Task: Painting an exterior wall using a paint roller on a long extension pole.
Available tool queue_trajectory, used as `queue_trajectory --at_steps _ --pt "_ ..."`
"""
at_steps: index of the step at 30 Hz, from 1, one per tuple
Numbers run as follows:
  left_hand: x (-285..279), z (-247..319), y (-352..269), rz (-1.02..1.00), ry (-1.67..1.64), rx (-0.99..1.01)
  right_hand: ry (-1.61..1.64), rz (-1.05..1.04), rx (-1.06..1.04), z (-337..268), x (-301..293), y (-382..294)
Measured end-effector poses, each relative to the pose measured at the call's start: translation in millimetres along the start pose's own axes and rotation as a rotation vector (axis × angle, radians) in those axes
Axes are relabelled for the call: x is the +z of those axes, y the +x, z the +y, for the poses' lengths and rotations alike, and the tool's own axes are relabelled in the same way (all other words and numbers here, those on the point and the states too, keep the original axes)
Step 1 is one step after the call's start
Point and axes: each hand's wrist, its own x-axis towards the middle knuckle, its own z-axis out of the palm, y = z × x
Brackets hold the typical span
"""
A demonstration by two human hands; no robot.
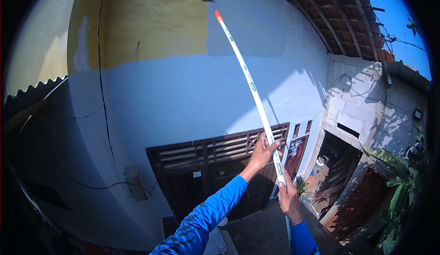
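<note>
My left hand (263, 153) is closed around a long white extension pole (247, 74). Lower down, my right hand (289, 198) grips the same pole close to its visible lower part. The pole slants up and to the left, ending in an orange tip. Beyond that tip a paint roller (207, 0) lies at the border between yellow wall paint (154, 21) and a fresh grey-blue patch (247, 31). Pale blue-white paint (165, 97) covers the wall below. Both my forearms are in blue sleeves.
Dark wooden doors with a slatted vent (220, 148) are set below the wall. A black cable (100, 66) hangs at left, above a meter box (135, 183). A tiled roof overhang (333, 11) juts out at upper right. Leafy branches (400, 193) stand at right.
</note>
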Motion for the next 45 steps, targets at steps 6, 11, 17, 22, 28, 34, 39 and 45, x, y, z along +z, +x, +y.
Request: queue_trajectory --at_steps 6,11,17,22,28,34,39,45 --pt "-6 -3 8 0.012 -0.015 -0.03 -0.013 -0.023 0.063 4 5 10" --pt "-23 -6 14 0.082 0.017 -0.003 -0.041 -0.037 -0.008 -19 16 28" --pt "-28 4 1 0.098 0.086 -0.061 0.106 -0.02 -0.134 -36 10 70" --pt "-44 -1 -10 0.137 0.028 -0.093 0.014 0.018 -0.043 -53 -5 111" --pt "-67 5 -39 0.188 0.016 -0.123 -0.025 -0.027 0.012 -115 -8 140" --pt "-76 12 -60 0.212 0.012 -0.142 -0.078 0.014 -0.021 -163 -18 181" --pt "-84 14 -69 0.233 -0.012 -0.121 -0.082 0.011 -0.03 -198 -24 210" --pt "-93 15 -82 0.25 -0.039 -0.11 -0.131 0.021 -0.037 -207 -25 211"
